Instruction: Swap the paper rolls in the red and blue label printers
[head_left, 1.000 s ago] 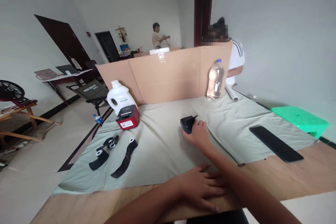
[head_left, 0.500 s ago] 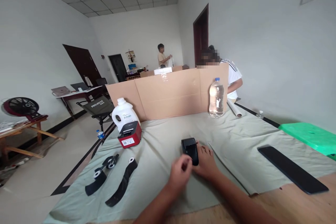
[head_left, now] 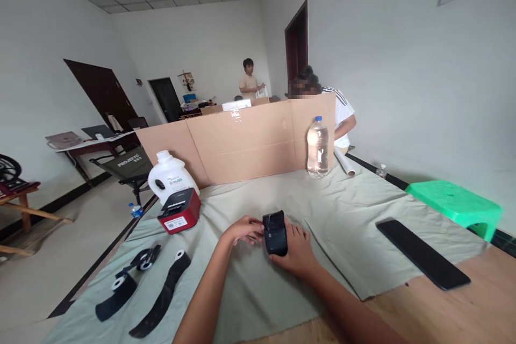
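A small black box-shaped device (head_left: 274, 233) sits on the grey-green cloth (head_left: 250, 193) in front of me. My right hand (head_left: 297, 251) wraps round its right side and grips it. My left hand (head_left: 242, 229) reaches in from the left, its fingertips pinched against the device's left edge. Both forearms stretch up from the bottom of the view.
A red-and-black label printer (head_left: 178, 209) and a white jug (head_left: 168, 177) stand at the left. Black curved parts (head_left: 143, 287) lie near the left front. A flat black bar (head_left: 422, 252), a water bottle (head_left: 317, 147), a cardboard screen (head_left: 242, 140) and a green stool (head_left: 455, 201) stand around. Two people are behind the screen.
My left hand has lifted off the table's front edge and come up to the black device. My right hand has drawn the device nearer. The camera tilted up.
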`<state>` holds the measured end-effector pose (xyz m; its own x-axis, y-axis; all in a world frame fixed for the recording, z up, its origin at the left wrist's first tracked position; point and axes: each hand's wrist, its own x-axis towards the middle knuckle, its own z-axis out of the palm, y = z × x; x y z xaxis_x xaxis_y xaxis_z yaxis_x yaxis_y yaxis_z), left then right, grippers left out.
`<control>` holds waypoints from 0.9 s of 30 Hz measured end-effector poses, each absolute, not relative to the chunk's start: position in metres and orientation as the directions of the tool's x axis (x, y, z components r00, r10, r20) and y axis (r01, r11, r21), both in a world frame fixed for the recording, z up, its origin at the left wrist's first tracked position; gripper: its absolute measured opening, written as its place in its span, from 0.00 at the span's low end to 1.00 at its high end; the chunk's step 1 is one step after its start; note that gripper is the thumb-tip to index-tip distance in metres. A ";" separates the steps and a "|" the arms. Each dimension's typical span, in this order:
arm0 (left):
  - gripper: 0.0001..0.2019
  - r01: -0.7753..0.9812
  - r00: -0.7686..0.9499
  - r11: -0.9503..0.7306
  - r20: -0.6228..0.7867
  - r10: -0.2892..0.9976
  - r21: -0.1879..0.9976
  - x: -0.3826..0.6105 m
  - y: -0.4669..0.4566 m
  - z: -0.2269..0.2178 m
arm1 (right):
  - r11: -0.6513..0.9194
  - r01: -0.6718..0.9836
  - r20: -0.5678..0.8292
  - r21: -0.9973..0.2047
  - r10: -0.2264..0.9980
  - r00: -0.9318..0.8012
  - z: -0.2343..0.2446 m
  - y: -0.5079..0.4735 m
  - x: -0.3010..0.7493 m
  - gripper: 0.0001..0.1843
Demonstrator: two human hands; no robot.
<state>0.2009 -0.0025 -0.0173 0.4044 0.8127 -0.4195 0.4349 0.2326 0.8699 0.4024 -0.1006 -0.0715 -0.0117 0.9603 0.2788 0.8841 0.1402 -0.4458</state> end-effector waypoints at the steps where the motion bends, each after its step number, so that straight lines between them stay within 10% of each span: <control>1: 0.25 0.438 0.405 0.232 -0.421 0.811 0.868 0.200 -0.003 -0.017 | 0.139 0.882 0.279 -0.449 0.960 -0.009 -0.071 -0.101 0.402 0.59; 27: 0.13 0.405 0.272 0.348 -0.474 0.837 0.846 0.210 -0.003 -0.042 | 0.128 0.860 0.265 -0.493 0.964 0.008 -0.066 -0.103 0.400 0.58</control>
<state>0.2098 -0.0028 -0.0419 0.2715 0.8375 -0.4743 0.4046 0.3478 0.8458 0.4002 -0.1025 -0.0659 0.0085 0.9642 0.2649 0.8604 0.1280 -0.4933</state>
